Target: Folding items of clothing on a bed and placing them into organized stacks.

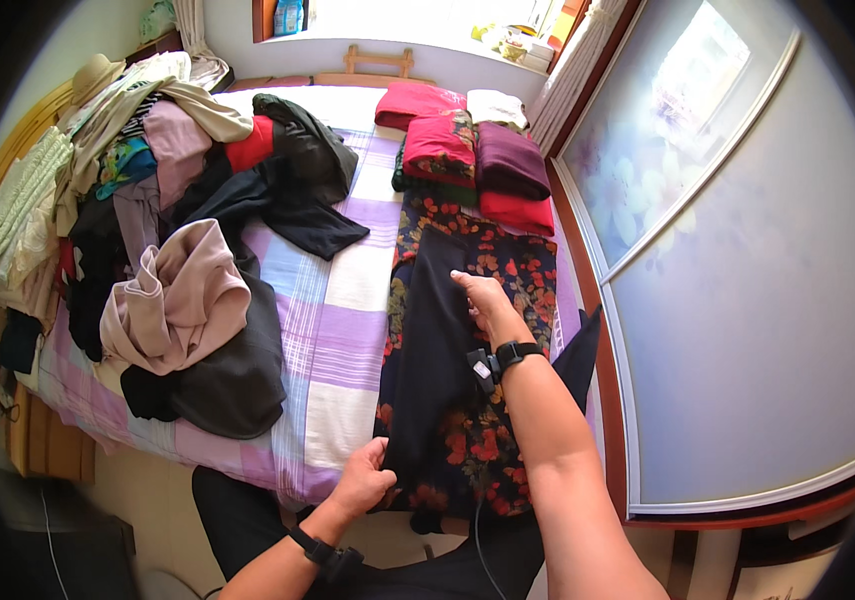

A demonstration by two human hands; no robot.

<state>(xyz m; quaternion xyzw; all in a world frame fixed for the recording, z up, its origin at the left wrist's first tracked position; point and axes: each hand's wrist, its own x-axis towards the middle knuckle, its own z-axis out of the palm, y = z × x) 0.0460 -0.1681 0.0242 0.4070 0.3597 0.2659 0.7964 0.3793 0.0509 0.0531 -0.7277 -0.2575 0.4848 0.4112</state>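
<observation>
A floral garment with red and orange flowers on dark cloth [525, 274] lies spread on the right side of the bed. On top of it a black garment [435, 330] forms a long narrow strip. My left hand [364, 474] pinches the black garment's near left corner, at the bed's front edge. Further up, my right hand [481, 296] is at the strip's right edge, thumb extended and its other fingers curled and partly hidden; whether it grips the cloth is unclear. Another dark piece of cloth [581, 360] shows beyond my right forearm, by the bed's right edge.
Folded red [439, 146] and purple [511, 161] clothes are stacked beyond the floral cloth. A loose heap of clothes covers the left side, with a pink garment [180, 300] and a dark grey one [240, 375] nearest. A sliding-door wardrobe [735, 337] borders the right.
</observation>
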